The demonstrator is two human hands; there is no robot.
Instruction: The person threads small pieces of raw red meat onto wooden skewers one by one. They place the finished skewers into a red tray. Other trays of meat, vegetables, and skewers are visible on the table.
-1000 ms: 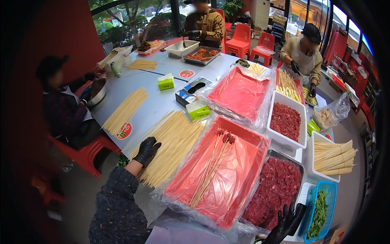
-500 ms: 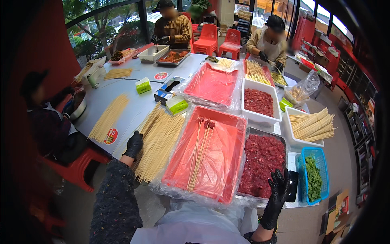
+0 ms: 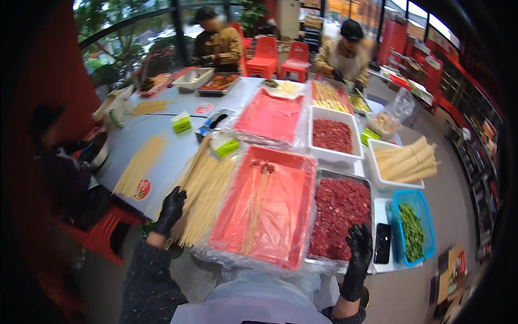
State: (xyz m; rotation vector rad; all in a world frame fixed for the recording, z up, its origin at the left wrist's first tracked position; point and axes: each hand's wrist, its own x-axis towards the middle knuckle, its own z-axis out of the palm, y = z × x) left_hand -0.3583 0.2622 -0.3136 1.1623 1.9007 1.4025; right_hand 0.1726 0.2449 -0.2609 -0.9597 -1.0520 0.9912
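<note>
At the left edge of a pile of bare wooden skewers (image 3: 208, 200) is my black-gloved left hand (image 3: 170, 211). Its fingers are bent together against the pile, and whatever lies between them is hidden. My right hand (image 3: 359, 254), also gloved in black, hovers at the near right corner of a metal tray of raw red meat (image 3: 339, 216). Its fingers are slightly curled and apart, with nothing seen in them. Between the hands sits a red tray (image 3: 278, 216) lined with clear plastic. Several skewers with meat at their far ends (image 3: 263, 168) lie in it.
A phone (image 3: 382, 244) and a blue basket of green leaves (image 3: 413, 232) are at the right. Beyond stand a white bin of skewers (image 3: 396, 181), a white tub of meat (image 3: 357, 156) and another red tray (image 3: 270, 116). Three people work around the table.
My right hand has shifted slightly left, and the phone beside it now shows fully. My left hand has moved a little toward me along the skewers. The whole view has shifted slightly.
</note>
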